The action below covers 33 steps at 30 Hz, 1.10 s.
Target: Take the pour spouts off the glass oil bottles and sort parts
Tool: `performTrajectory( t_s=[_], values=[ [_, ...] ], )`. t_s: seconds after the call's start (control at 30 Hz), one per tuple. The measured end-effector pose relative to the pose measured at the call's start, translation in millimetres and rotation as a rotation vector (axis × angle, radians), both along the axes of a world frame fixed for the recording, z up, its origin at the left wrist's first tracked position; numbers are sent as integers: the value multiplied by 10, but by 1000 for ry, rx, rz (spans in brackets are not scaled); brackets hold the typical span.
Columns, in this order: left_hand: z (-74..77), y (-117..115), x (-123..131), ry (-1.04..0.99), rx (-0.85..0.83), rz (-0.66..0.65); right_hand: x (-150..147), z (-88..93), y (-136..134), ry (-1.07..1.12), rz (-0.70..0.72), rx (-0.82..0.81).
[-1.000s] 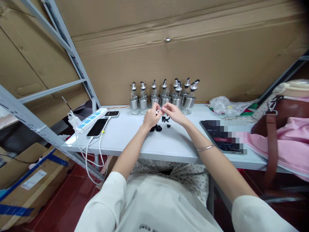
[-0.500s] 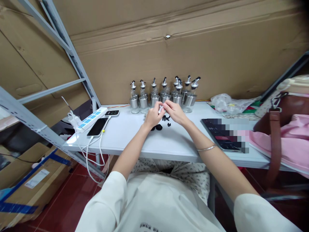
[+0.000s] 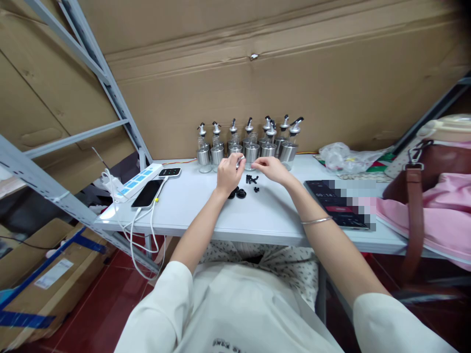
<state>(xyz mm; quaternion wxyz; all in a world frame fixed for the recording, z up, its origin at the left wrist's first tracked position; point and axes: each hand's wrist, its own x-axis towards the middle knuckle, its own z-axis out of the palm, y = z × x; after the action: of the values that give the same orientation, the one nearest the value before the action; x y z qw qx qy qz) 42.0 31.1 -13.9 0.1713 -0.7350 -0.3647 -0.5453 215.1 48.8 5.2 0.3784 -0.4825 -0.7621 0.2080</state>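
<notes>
My left hand (image 3: 228,173) is closed around a small silver piece (image 3: 240,160), only part of which shows between the fingers; its exact kind is unclear. Just to the right, my right hand (image 3: 273,169) is in a pinch, and whatever its fingertips may hold is too small to make out. The two hands are apart. Below them on the table lie several small black plastic pieces (image 3: 251,179), a tiny black part (image 3: 256,189) and round black stoppers (image 3: 241,193), one partly behind my left hand. Glass bottles with steel sleeves and silver pourers (image 3: 217,156) stand in rows behind.
On the left of the white table (image 3: 191,211) are a phone (image 3: 147,194), a small white-edged device (image 3: 170,172), a power strip (image 3: 142,181) and white cables. A larger phone (image 3: 331,201), a plastic bag (image 3: 336,157) and a brown bag (image 3: 415,196) lie right. Cardboard (image 3: 221,83) stands behind.
My right hand has drawn away from my left, rightward and slightly down, so the fingertips no longer meet. My left hand keeps the silver piece and has turned a little.
</notes>
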Motion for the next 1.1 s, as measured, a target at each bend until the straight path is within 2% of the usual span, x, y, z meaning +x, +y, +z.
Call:
performTrajectory(
  t_s=[0.2, 0.43, 0.6, 0.73, 0.97, 1.1],
  values=[
    [-5, -17, 12, -22, -50, -19, 80, 27, -27, -252, -66, -97],
    [5, -28, 7, -48, -140, -53, 121, 32, -42, -445, -93, -169],
    [13, -35, 4, -55, -169, -58, 145, -26, 14, -622, -57, -263],
    [9, -33, 4, -59, -191, -46, 152, -69, 34, -631, 12, -407],
    [11, -42, 9, -52, -231, -43, 110, -65, 3, -600, 64, -380],
    [9, -41, 8, -70, -336, -80, 81, -52, -18, -560, 88, -378]
  ],
)
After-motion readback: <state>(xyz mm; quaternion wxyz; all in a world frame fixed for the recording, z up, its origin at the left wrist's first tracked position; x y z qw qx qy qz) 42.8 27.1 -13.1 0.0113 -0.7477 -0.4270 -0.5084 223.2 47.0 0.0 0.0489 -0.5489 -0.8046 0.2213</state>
